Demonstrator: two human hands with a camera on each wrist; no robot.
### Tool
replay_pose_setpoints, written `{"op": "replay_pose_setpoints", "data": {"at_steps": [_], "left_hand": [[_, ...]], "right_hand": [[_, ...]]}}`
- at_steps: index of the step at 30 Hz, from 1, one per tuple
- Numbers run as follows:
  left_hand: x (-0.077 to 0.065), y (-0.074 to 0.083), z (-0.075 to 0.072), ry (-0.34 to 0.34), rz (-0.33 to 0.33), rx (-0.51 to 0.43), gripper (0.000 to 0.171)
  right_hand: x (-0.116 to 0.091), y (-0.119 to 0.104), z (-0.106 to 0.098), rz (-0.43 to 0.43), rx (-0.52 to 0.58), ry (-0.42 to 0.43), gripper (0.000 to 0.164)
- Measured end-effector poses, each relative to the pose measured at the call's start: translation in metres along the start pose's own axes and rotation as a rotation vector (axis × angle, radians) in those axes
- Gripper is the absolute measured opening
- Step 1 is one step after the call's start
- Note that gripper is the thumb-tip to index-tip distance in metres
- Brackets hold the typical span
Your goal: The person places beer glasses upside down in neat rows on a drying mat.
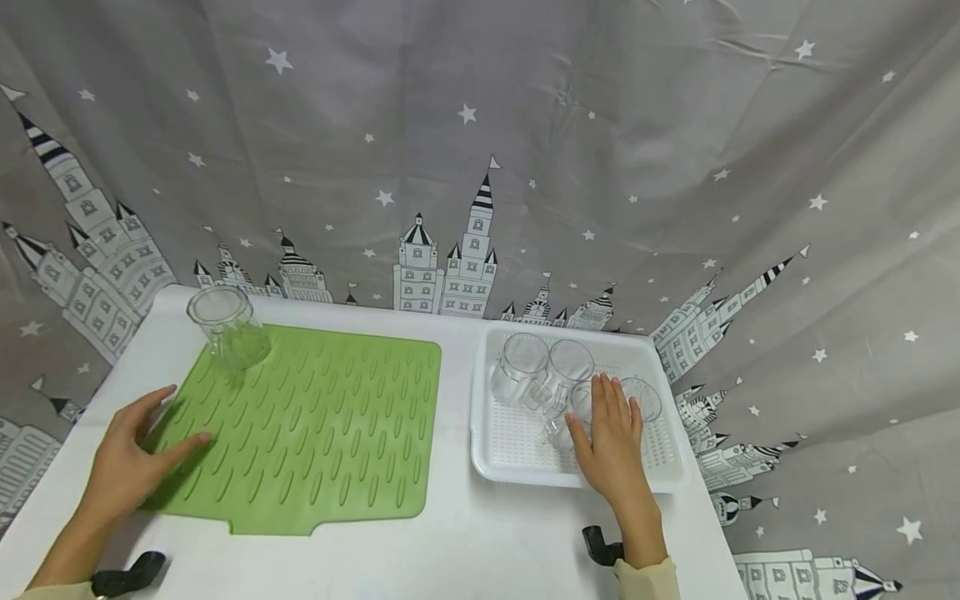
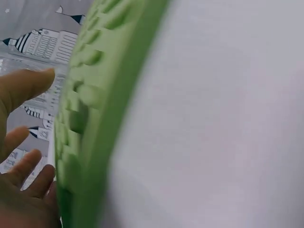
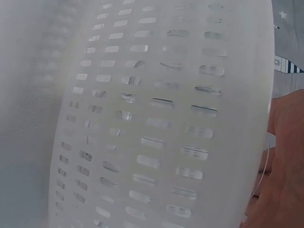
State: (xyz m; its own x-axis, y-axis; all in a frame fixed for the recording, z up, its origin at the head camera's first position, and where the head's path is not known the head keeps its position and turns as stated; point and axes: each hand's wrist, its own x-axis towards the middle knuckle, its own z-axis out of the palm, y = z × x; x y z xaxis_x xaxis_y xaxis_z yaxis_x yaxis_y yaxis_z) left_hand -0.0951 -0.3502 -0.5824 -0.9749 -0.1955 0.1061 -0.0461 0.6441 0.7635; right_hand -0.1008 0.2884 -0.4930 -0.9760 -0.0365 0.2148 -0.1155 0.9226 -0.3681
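My left hand point(image 1: 135, 454), thumb and fingers spread apart with nothing between them, is over the left edge of a green drying mat point(image 1: 322, 425). In the left wrist view its fingers appear beside the mat's ridged edge. A clear glass mug point(image 1: 231, 329) stands on the mat's far left corner. My right hand point(image 1: 615, 442), fingers extended, is above the right part of a white perforated basket point(image 1: 487, 458). Several clear glass mugs point(image 1: 521, 367) stand in that basket, the nearest partly hidden behind my right hand. Whether it touches one, I cannot tell.
A white table point(image 1: 457, 550) lies under the mat and basket, with a strip of tabletop between them. Behind it hangs a grey curtain point(image 1: 420, 100) printed with castles and stars. Black wrist mounts point(image 1: 131, 573) show near both forearms.
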Motion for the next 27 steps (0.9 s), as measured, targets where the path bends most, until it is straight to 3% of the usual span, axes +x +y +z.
{"op": "replay_pose_setpoints", "data": {"at_steps": [4,12,27], "left_hand": [[-0.007,-0.007,0.000,-0.014,0.020,0.057,0.087],[-0.005,-0.007,-0.001,-0.042,0.060,0.189,0.074],[-0.008,-0.003,-0.001,-0.076,0.033,0.181,0.075]], "right_hand": [[0.001,-0.002,-0.002,0.005,0.004,-0.008,0.077],[0.004,-0.006,-0.006,-0.001,0.007,-0.005,0.078],[0.009,0.005,-0.020,0.001,0.039,-0.032,0.084]]}}
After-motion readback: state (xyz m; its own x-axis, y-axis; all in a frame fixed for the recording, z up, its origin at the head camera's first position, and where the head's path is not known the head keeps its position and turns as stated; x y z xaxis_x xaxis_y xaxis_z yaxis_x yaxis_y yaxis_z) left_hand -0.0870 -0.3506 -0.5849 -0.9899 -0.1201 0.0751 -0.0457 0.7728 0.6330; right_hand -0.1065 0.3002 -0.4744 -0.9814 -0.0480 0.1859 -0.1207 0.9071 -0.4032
